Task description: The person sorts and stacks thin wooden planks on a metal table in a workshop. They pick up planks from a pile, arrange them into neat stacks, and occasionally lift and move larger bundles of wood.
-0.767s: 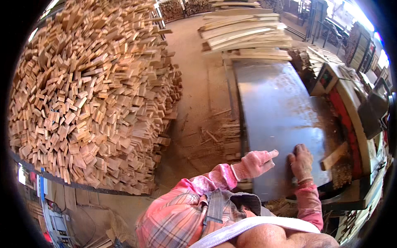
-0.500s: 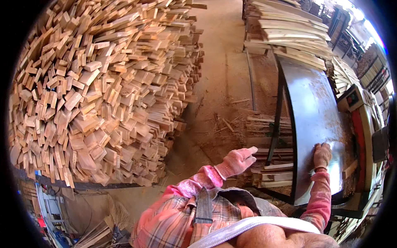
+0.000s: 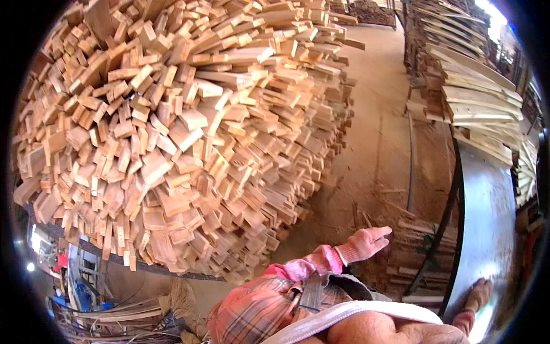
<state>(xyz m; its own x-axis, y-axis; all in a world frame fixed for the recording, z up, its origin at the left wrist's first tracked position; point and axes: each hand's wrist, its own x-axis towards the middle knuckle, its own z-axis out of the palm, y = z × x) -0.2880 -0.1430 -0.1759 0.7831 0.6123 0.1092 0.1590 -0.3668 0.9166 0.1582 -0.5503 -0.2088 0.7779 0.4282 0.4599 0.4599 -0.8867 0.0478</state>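
Note:
My left hand (image 3: 366, 243), in a pinkish work glove, hangs over the floor beside the wood stack with its fingers stretched out and nothing in it. My right hand (image 3: 479, 293), in a brown-looking glove, rests near the lower end of a long metal tabletop (image 3: 484, 206). Its fingers lie on the surface, and I see nothing held in them. A huge stack of short sawn wood pieces (image 3: 172, 143) fills the left side, its cut ends facing me.
Long pale boards (image 3: 481, 106) lie piled at the table's far end. Under the table sit more wooden strips (image 3: 421, 252). A sawdust-covered floor aisle (image 3: 372, 114) runs between stack and table. At lower left are thin wood strips (image 3: 132, 312) and a straw broom (image 3: 183, 304).
My view has turned to the left, so the stack fills more of it and the table sits further right. My left hand stays stretched out; my right hand stays on the tabletop.

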